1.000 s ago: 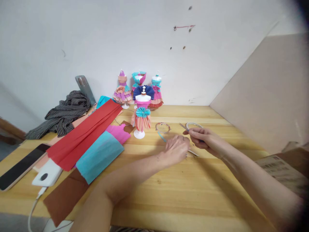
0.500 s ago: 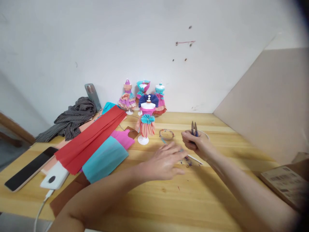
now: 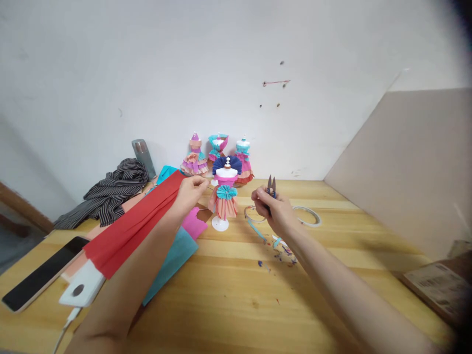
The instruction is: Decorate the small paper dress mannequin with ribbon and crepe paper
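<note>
My right hand (image 3: 275, 210) is closed round a small pair of snips (image 3: 271, 186), whose blades point up. My left hand (image 3: 191, 191) is raised just left of a small white mannequin (image 3: 224, 194) dressed in pink, teal and striped paper; its fingertips are pinched together near the mannequin's shoulder, and what they hold I cannot make out. Below the right hand lie a teal paper strip (image 3: 256, 230) and small paper scraps (image 3: 280, 251) on the wooden table (image 3: 236, 300). A roll of tape (image 3: 307, 215) lies to the right of that hand.
Three more dressed mannequins (image 3: 217, 155) stand against the wall. Red crepe paper (image 3: 136, 223), teal paper (image 3: 173, 260) and pink paper (image 3: 194, 227) lie at left, with a phone (image 3: 35, 280), a white power bank (image 3: 81, 289), a striped cloth (image 3: 110, 191) and a grey flask (image 3: 143, 157). A cardboard box (image 3: 440, 285) sits at right.
My left hand rose from the tabletop and went left to the mannequin's shoulder. My right hand turned the snips upright and moved left toward the mannequin.
</note>
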Available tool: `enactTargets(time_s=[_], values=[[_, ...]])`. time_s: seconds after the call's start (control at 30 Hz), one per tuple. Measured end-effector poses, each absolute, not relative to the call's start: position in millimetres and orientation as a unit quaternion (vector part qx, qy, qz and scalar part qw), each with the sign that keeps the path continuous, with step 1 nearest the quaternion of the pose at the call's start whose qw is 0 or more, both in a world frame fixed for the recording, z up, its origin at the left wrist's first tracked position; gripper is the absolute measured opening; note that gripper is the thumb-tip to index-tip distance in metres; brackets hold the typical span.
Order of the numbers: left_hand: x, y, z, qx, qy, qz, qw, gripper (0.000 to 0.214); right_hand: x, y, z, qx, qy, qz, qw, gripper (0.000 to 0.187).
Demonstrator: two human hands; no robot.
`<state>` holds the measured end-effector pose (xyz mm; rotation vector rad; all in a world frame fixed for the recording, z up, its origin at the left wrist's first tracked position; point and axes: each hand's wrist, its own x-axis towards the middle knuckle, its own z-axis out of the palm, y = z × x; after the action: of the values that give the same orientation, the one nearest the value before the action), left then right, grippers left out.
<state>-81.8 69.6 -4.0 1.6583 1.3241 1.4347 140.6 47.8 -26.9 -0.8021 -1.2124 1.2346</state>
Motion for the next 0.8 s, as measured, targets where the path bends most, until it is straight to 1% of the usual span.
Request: enactTargets(time_s=[0.1,0.17,0.27,0.33,0.43,0.5,0.57,0.63,0.7,0.8], values=[[-89,89,-17,0.608,0.483,0.524,0.35,0.022,135,50,-24,-0.351,-0.501,0.527,0.589,0.026],[-93,95,-22,0.608,0.469,0.521,0.373,0.028,135,52,-22,-0.361,-0.493,0.517,0.599,0.028],[-97,95,-19,0.605,0.429,0.539,0.399,0.037,138,56,-13,-0.367,-0.51,0.483,0.611,0.027],[-96,91,-9,0.601,0.408,0.565,0.391,0.036,138,60,-4,-0.364,-0.529,0.453,0.618,0.025],[-87,84,13,0.627,0.393,0.598,0.307,0.025,132,66,11,-0.366,-0.568,0.393,0.624,0.021],[-78,81,30,0.68,0.376,0.598,0.197,0.016,126,67,18,-0.367,-0.589,0.355,0.627,0.018],[-67,81,45,0.728,0.371,0.572,0.074,0.009,121,65,21,-0.366,-0.595,0.341,0.629,0.016],[-59,86,54,0.764,0.373,0.527,-0.006,0.009,120,61,18,-0.368,-0.595,0.347,0.625,0.016],[-53,93,58,0.786,0.379,0.487,-0.04,0.01,122,54,12,-0.375,-0.592,0.36,0.616,0.016],[-49,103,58,0.807,0.38,0.451,-0.016,0.01,129,44,-1,-0.395,-0.585,0.371,0.603,0.015]])
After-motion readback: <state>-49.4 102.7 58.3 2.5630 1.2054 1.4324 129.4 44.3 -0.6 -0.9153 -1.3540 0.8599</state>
